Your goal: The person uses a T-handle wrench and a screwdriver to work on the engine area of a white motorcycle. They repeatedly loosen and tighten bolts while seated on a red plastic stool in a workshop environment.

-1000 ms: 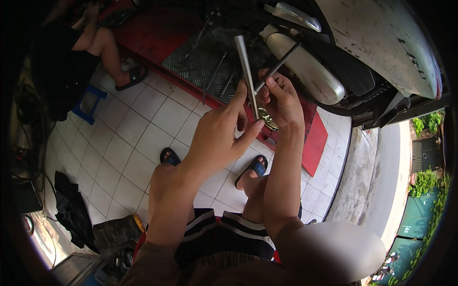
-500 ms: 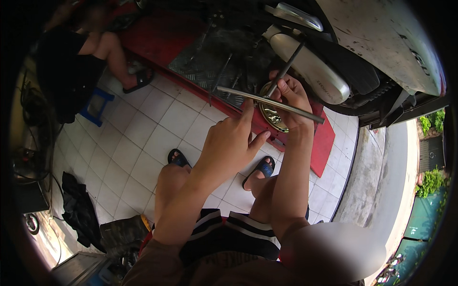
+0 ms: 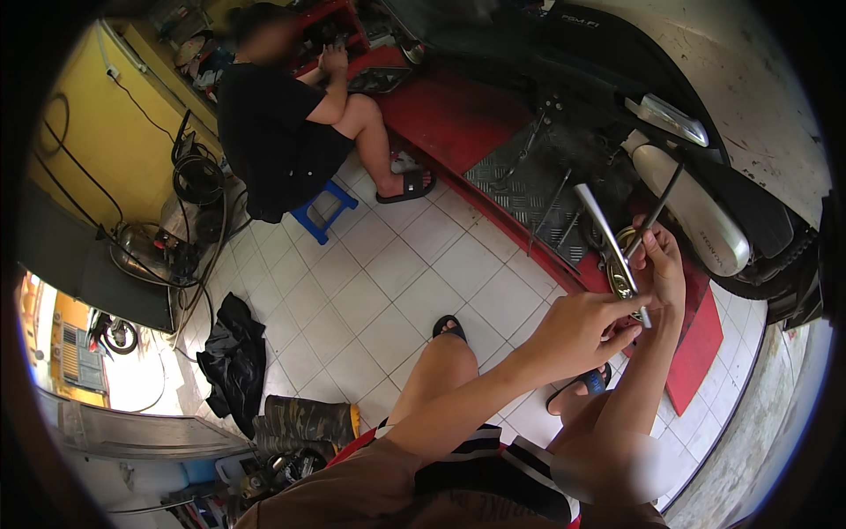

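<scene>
A T-shaped metal wrench (image 3: 598,217) is held in front of me above the red bench, its bright bar crossing a darker rod. My right hand (image 3: 661,269) grips it where the bars meet, with the dark rod angling up past the fingers. At the lower end of the bright bar, my left hand (image 3: 582,331) has its thumb and index finger closed on the tip. Behind the wrench, a round gold-coloured dish (image 3: 619,275) with small metal parts sits on the bench, partly hidden by my hands.
A red bench (image 3: 449,119) with a metal tread plate bears several long tools (image 3: 551,207) and a motorbike with a silver exhaust cover (image 3: 687,207). At the left, a co-worker (image 3: 282,123) sits on a blue stool (image 3: 324,212). Black cloth (image 3: 233,361) lies on the tiled floor (image 3: 352,309).
My view has swung left, bringing more of the co-worker into sight. The wrench's bright bar has turned to a steeper angle, and my left hand has moved from its far end to its near end.
</scene>
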`<action>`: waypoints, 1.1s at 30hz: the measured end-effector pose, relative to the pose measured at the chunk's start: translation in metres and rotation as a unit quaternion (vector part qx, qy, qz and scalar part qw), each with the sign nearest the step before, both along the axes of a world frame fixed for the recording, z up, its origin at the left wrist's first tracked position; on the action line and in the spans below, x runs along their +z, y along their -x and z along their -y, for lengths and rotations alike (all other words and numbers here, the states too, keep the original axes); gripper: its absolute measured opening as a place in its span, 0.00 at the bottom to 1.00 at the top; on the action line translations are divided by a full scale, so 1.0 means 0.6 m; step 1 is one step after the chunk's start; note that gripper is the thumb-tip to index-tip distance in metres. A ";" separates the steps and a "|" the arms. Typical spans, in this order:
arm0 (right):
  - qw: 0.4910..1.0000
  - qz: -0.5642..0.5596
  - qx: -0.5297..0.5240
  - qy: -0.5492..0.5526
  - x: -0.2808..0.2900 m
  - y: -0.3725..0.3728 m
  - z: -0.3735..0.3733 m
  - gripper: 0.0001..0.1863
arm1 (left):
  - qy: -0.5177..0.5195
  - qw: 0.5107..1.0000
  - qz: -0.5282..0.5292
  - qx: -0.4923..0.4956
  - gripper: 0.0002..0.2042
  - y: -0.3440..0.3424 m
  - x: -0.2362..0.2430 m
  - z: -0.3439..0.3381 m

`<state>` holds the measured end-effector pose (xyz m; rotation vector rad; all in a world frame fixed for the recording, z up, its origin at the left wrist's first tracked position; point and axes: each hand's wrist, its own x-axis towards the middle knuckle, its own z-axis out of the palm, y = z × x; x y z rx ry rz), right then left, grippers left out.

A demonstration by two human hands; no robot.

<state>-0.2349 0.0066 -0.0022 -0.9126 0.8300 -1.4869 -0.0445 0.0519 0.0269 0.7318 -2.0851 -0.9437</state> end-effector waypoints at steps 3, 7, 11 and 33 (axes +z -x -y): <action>1.000 -0.003 -0.006 0.004 -0.007 0.010 -0.002 0.12 | -0.050 0.997 0.000 0.065 0.31 0.005 -0.008 -0.003; 0.999 0.001 -0.035 -0.021 0.001 0.001 -0.007 0.13 | 0.010 0.999 -0.041 -0.001 0.33 0.010 0.008 -0.001; 0.999 -0.001 -0.029 -0.018 -0.004 0.011 -0.008 0.14 | 0.009 0.997 0.054 0.045 0.30 0.015 -0.014 -0.010; 1.000 -0.001 -0.008 -0.005 -0.007 -0.001 -0.004 0.12 | -0.026 0.994 -0.052 0.094 0.30 0.004 0.010 -0.010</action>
